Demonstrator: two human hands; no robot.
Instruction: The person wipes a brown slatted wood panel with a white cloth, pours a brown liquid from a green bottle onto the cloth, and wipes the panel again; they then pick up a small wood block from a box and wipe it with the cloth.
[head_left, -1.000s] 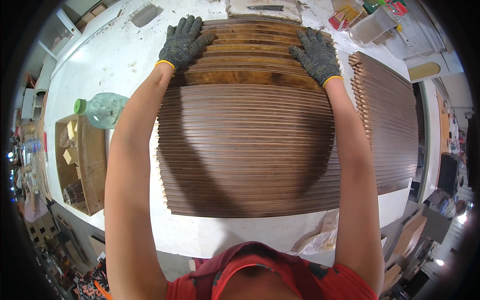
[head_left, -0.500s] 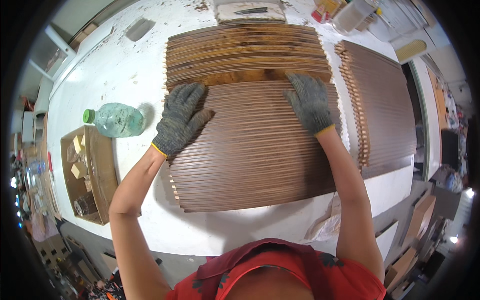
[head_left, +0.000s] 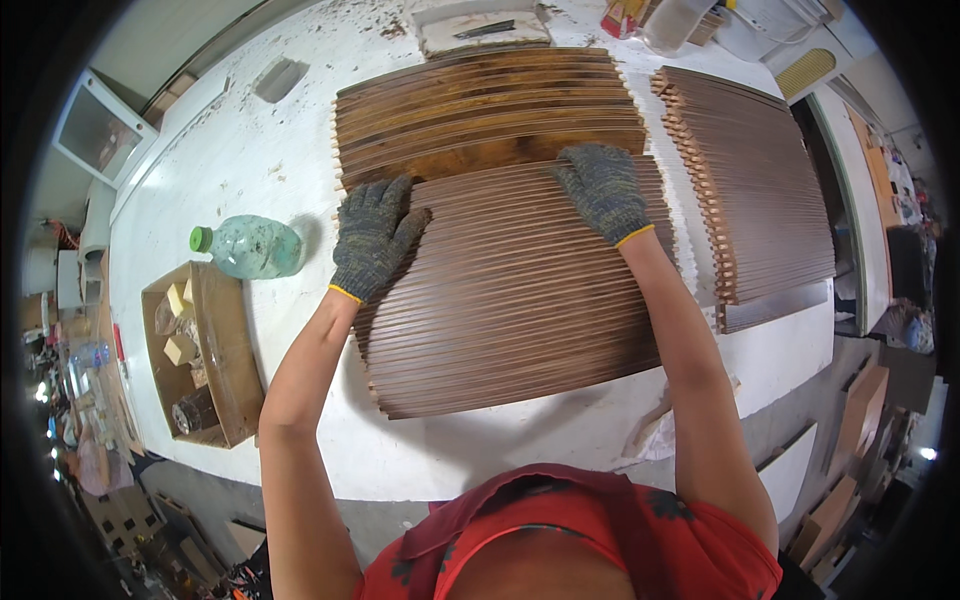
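Note:
A long row of dark brown wooden slats (head_left: 510,290) stands packed on edge in front of me, pale pegs showing at the ends. Farther off, several slats (head_left: 490,105) lean in overlapping steps and show more of their glossy, stained faces. My left hand (head_left: 378,238), in a grey knitted glove with a yellow cuff, rests across the row's left end, its thumb spread from the fingers. On the right, my right hand (head_left: 605,192), gloved alike, lies over the slats beside the leaning ones, fingers bent slightly at the far side. Neither palm can be seen.
A second row of brown slats (head_left: 755,190) stands at the right of the white table (head_left: 230,150). To the left are a clear bottle with a green cap (head_left: 260,247) and a cardboard box (head_left: 225,350) holding yellowish blocks. A shallow tray (head_left: 485,35) sits at the back.
My right hand has drawn its fingers closer together and moved slightly inward over the slats. The left hand stays on the left end. The whole view has shifted a little.

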